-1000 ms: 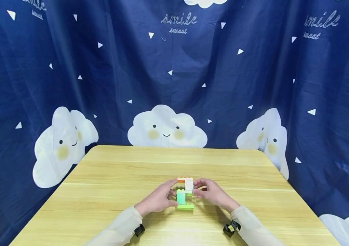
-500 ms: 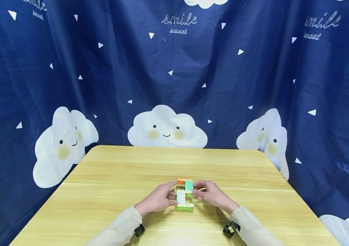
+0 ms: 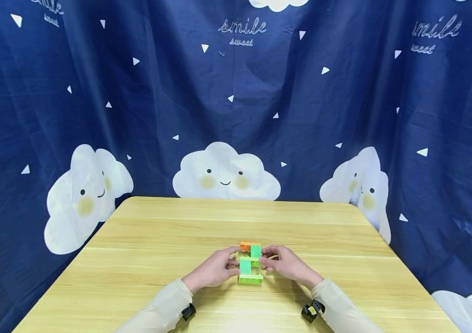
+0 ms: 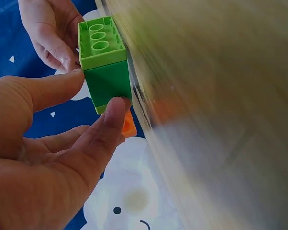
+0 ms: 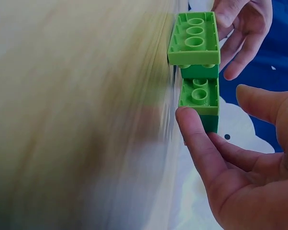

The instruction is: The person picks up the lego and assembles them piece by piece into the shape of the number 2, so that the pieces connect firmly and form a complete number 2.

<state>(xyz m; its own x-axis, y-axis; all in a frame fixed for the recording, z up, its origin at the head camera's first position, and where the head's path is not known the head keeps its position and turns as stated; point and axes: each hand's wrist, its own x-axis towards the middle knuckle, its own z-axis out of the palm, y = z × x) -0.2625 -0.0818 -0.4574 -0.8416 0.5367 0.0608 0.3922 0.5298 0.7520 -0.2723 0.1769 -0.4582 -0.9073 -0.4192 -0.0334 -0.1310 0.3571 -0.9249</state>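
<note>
A zigzag row of joined toy building bricks lies between my hands, undersides facing me. Nearest me is a light green brick [image 3: 250, 279], its tubes showing in both wrist views. Beyond it come a dark green brick [image 4: 105, 86], a middle light green brick [image 5: 200, 98], another dark green brick [image 3: 255, 251] and an orange brick [image 3: 245, 246]. My left hand [image 3: 215, 269] holds the near dark green brick between thumb and fingers. On the other side, my right hand [image 3: 283, 264] grips around the middle light green and far dark green bricks, an index fingertip at the light green edge.
The wooden tabletop [image 3: 161, 231] runs close beneath the bricks. A dark blue curtain [image 3: 236, 115] with white clouds hangs behind it. Each wrist carries a small black device [image 3: 187, 312] below a pale sleeve [image 3: 340, 303].
The brick row has tipped slightly between my hands. White glare on the bricks has gone, so their greens and orange show more strongly. Both hands have barely moved.
</note>
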